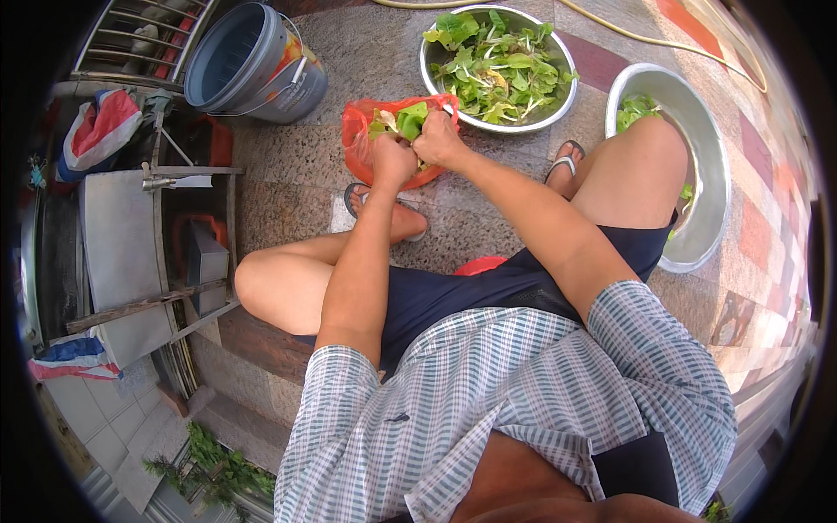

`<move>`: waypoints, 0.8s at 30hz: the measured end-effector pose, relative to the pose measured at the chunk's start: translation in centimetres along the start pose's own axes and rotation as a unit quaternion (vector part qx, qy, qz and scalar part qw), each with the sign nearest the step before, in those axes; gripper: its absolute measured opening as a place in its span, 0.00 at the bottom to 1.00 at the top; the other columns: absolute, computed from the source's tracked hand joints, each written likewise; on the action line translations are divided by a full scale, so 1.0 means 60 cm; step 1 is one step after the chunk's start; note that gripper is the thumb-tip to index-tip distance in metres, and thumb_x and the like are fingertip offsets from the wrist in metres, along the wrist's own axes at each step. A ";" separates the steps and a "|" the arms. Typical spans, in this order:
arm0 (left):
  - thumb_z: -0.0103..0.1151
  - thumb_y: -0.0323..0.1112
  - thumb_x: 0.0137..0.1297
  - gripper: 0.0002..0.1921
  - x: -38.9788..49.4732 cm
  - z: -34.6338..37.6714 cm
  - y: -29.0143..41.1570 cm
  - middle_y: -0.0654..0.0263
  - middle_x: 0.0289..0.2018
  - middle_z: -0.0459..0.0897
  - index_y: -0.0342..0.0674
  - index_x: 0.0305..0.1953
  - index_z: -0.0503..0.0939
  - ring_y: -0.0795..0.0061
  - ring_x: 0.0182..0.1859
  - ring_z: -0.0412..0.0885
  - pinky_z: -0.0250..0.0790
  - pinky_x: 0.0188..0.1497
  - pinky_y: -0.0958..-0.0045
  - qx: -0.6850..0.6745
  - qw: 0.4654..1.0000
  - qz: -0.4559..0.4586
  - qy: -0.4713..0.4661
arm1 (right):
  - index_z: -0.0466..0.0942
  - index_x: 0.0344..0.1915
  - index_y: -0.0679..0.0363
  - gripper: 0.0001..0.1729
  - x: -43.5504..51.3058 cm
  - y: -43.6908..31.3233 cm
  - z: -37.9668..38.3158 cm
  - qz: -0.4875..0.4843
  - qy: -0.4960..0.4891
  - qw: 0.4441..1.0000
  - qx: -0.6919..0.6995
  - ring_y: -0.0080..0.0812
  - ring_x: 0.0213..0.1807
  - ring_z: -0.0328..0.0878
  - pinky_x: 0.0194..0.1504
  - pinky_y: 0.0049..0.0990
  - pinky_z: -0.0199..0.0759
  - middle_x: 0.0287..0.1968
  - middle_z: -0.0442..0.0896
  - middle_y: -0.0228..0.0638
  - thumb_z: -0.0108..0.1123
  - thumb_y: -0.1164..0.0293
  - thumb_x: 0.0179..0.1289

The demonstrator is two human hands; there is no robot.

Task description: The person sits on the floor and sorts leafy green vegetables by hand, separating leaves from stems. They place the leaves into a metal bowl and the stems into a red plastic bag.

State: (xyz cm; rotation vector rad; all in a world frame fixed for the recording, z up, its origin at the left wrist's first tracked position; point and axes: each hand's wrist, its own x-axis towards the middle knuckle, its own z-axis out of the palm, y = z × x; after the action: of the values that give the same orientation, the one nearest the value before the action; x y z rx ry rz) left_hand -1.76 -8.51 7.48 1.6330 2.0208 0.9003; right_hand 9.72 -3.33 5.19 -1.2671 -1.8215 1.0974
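Observation:
My left hand (393,160) and my right hand (439,138) meet over an open red plastic bag (357,131) on the floor. Between their closed fingers is a leafy green (412,120), with a paler, yellowish piece beside it. Both hands appear to grip this plant; the fingertips are partly hidden. Just beyond my right hand stands a round metal basin (428,77) heaped with leafy greens (503,65), some yellowed, with pale stems. At the right, partly behind my knee, a larger metal basin (709,196) holds a few greens (635,110).
A grey plastic bucket (288,78) with a wire handle stands at the upper left. A hose (628,33) runs along the stone-tiled floor at the top right. Left of my knee is a metal-framed stand (124,242). Part of a red object (480,265) shows beneath me.

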 end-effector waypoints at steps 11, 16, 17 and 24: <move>0.56 0.30 0.53 0.13 0.011 0.014 -0.005 0.40 0.44 0.81 0.32 0.39 0.83 0.45 0.49 0.80 0.72 0.51 0.55 0.187 0.959 -0.163 -0.135 | 0.80 0.36 0.72 0.20 -0.002 0.056 -0.142 0.222 0.087 0.970 0.040 0.44 0.38 0.83 0.40 0.38 0.73 0.34 0.85 0.50 0.72 0.65 0.51; 0.60 0.35 0.56 0.14 0.068 0.098 0.016 0.45 0.38 0.84 0.30 0.38 0.83 0.51 0.43 0.84 0.74 0.49 0.59 0.116 0.985 -0.027 -0.127 | 0.70 0.39 0.75 0.15 -0.025 0.192 -0.361 0.293 0.428 0.743 0.422 0.34 0.17 0.76 0.17 0.26 0.70 0.30 0.79 0.49 0.64 0.77 0.58; 0.60 0.36 0.56 0.14 0.088 0.121 0.034 0.46 0.37 0.85 0.30 0.38 0.83 0.53 0.43 0.84 0.74 0.49 0.60 0.072 0.988 -0.005 -0.140 | 0.65 0.46 0.78 0.20 -0.038 0.225 -0.406 0.250 0.515 0.649 0.502 0.37 0.19 0.78 0.18 0.27 0.74 0.32 0.79 0.52 0.62 0.78 0.60; 0.58 0.33 0.54 0.13 0.191 0.279 0.125 0.46 0.37 0.84 0.35 0.40 0.85 0.51 0.44 0.83 0.73 0.52 0.61 0.041 0.978 0.029 -0.201 | 0.53 0.55 0.80 0.29 -0.066 0.225 -0.499 0.101 0.669 0.503 0.538 0.54 0.43 0.81 0.33 0.37 0.84 0.49 0.73 0.60 0.60 0.84 0.60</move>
State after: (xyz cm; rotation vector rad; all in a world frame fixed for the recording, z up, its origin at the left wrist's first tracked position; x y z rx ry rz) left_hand 11.76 7.38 1.69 1.7584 1.7561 0.4584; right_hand 42.09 3.34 5.89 -0.8818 0.3023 0.6203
